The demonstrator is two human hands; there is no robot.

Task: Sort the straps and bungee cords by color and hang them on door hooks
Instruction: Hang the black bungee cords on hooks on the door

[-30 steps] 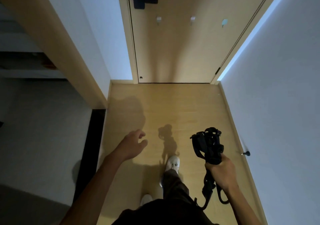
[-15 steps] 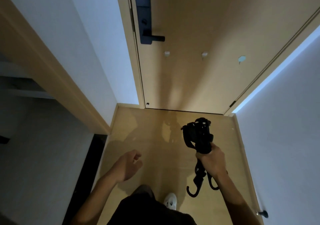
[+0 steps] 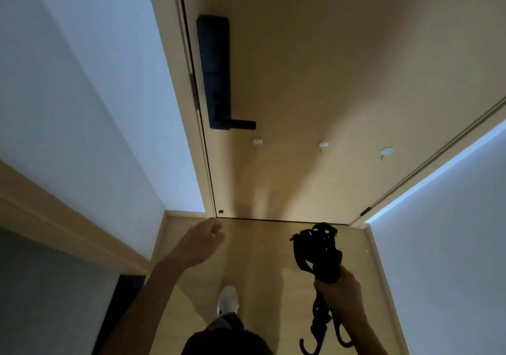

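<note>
My right hand [image 3: 339, 291] grips a dark bundle of black straps and bungee cords [image 3: 317, 250]; their hooked ends dangle below my fist. My left hand [image 3: 204, 241] hangs in front of me with fingers loosely curled, holding nothing. On the wooden door [image 3: 315, 67] ahead are three small hooks in a row: a white left hook [image 3: 257, 142], a white middle hook [image 3: 323, 144] and a pale blue right hook [image 3: 386, 151]. All three hooks look bare.
A black lock plate with lever handle [image 3: 219, 80] sits on the door's left edge. White walls close in the narrow hallway on both sides. A wooden frame edge [image 3: 68, 234] runs at the left. My white shoe [image 3: 227, 300] is on the wooden floor.
I have walked closer to the door, which now fills more of the view. My left hand rose and moved forward. The bundle stays gripped in my right hand.
</note>
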